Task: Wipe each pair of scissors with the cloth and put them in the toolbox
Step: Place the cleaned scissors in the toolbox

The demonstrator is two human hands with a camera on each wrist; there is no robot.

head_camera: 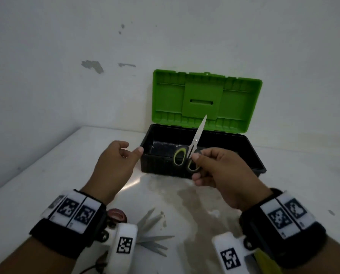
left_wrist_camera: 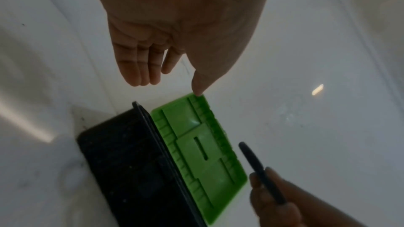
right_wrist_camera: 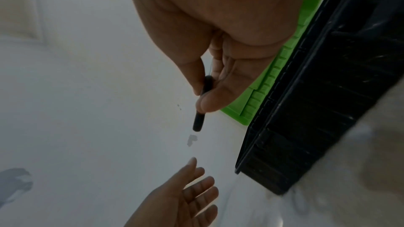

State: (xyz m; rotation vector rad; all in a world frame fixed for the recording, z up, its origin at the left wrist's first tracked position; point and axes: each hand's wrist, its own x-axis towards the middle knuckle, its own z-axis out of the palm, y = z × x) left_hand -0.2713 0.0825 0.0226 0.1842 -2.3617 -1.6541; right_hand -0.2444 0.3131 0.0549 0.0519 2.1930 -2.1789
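A pair of scissors (head_camera: pixel 195 142) with grey and yellow-green handles is pinched by one handle loop in my right hand (head_camera: pixel 199 158), blades closed and pointing up. It hangs over the front wall of the toolbox (head_camera: pixel 161 165), a black box whose green lid (head_camera: pixel 204 95) stands open against the wall. In the right wrist view my thumb and fingers (right_wrist_camera: pixel 205 104) pinch the dark handle (right_wrist_camera: pixel 198 121). My left hand (head_camera: pixel 132 148) hovers empty just left of the toolbox, fingers relaxed; the left wrist view shows its fingers (left_wrist_camera: pixel 140 68) straight above the lid (left_wrist_camera: pixel 196 144).
Several more scissors lie fanned on the white table (head_camera: pixel 46 165) near its front, their blades (head_camera: pixel 153 220) beside my left wrist, one with a red handle (head_camera: pixel 116 214). A yellow object (head_camera: pixel 264 260) peeks out under my right wrist. A white wall stands behind the toolbox.
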